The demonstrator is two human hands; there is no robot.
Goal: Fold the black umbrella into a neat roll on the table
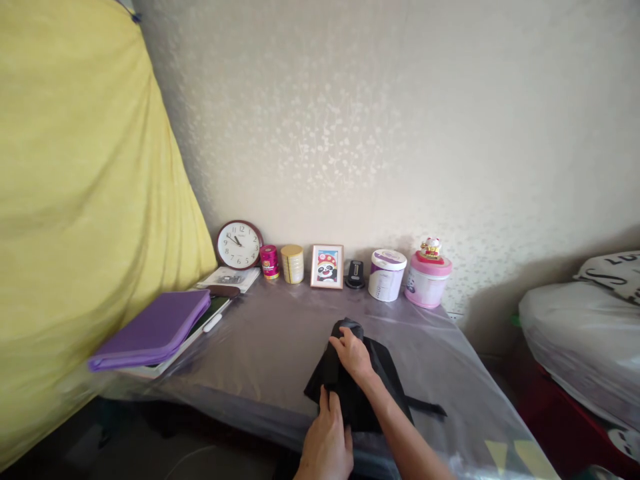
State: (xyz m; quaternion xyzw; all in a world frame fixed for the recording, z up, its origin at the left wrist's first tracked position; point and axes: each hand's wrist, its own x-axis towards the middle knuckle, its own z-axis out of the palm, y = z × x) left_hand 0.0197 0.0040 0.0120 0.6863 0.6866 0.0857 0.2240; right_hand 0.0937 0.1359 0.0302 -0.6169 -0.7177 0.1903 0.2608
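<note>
Left hand (325,445) nearest the camera, fingers straight and resting on the lower edge of a black fabric bag (347,383). Right hand (353,355) lies over the bunched top of the same bag, fingers curled onto the cloth; can't tell if it's actually gripping. Hands apart, one at each end of the bag, not clamped together.

Bag lies flat, mid-front on a grey table under a clear plastic sheet (280,353), near the front edge. Black strap (425,405) sticks out to the right of it, flat on the plastic.

Left of the hands: purple zip folder (150,330) on the sheet, lying on a dark tablet or book, edge unclear. White pen (213,323) just beside it. Booklet (227,279) behind that.

Back row along the wall, left to right: round wall clock (239,245) leaning on the wall, pink can (269,261), gold can (292,264), framed panda picture (327,266), small black device (355,274), white tub with purple lid (387,275), pink tub (428,283) with a lucky-cat figurine (431,248) on top.

Far left: yellow cloth (75,200) hanging. Far right: white plastic-wrapped bundle (580,340) beside a lettered pillow (613,275). Behind everything, patterned wallpaper (400,120).
</note>
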